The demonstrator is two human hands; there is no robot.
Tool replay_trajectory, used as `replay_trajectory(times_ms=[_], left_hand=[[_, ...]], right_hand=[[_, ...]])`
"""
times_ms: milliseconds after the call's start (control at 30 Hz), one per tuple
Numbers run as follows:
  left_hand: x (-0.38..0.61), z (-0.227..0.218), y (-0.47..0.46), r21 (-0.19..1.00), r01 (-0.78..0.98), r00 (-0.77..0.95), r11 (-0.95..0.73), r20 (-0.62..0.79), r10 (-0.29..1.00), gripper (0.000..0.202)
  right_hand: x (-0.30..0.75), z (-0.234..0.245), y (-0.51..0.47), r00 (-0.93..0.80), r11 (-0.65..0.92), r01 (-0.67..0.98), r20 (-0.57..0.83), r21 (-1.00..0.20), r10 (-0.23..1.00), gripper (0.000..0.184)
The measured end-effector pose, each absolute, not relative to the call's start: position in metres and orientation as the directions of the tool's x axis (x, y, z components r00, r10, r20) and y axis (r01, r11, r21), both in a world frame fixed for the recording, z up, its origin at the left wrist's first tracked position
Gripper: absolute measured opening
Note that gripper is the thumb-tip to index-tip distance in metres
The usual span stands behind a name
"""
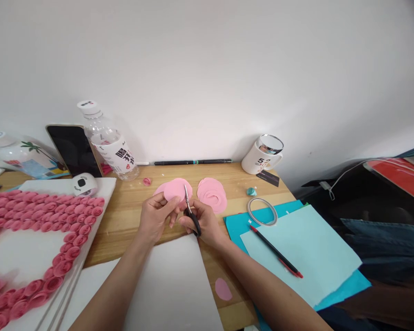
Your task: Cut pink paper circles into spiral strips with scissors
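Note:
My left hand (155,216) pinches a round piece of pink paper (175,189) between thumb and fingers, holding it above the wooden table. My right hand (204,223) has its fingers through the black handles of a pair of scissors (195,224). The blades point up and away from me and lie across the right part of the pink paper. More pink paper lies behind the left hand, partly hidden. Just right of the scissors rests a stack of pink paper circles (212,194), the top one cut as a spiral. A small pink paper piece (223,289) lies nearer to me.
At left, a white board (27,250) bears rows of pink paper roses (72,253). Behind stand a water bottle (112,147), a phone (74,149) and a mug (260,156). Rightward are blue sheets (317,243), a pen (274,250) and a tape roll (250,212). White board (175,285) lies below my hands.

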State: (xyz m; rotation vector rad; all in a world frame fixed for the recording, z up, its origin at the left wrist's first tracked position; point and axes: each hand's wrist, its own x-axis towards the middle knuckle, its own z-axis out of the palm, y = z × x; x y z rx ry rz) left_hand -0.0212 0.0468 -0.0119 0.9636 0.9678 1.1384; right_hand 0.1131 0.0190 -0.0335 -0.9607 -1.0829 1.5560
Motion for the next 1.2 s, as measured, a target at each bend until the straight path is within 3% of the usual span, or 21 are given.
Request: replay_trajectory(times_ms=[700,933,1200], left_hand=[[-0.020,-0.011,0.048,0.928,-0.339,0.096,0.157,-0.132,0.987,0.025],[-0.021,-0.009,0.047,0.944,-0.257,0.151,0.208,-0.173,0.973,0.024],[-0.021,-0.012,0.048,0.949,-0.247,0.140,0.197,-0.167,0.976,0.022]], right_hand=[[0.112,-0.039,0.019,-0.236,-0.195,-0.270,-0.132,-0.943,0.963,0.043],[0.115,-0.033,0.022,-0.176,-0.061,-0.288,-0.010,-0.956,0.984,0.045],[0.117,-0.029,0.023,-0.195,-0.071,-0.270,-0.018,-0.960,0.981,0.045]])
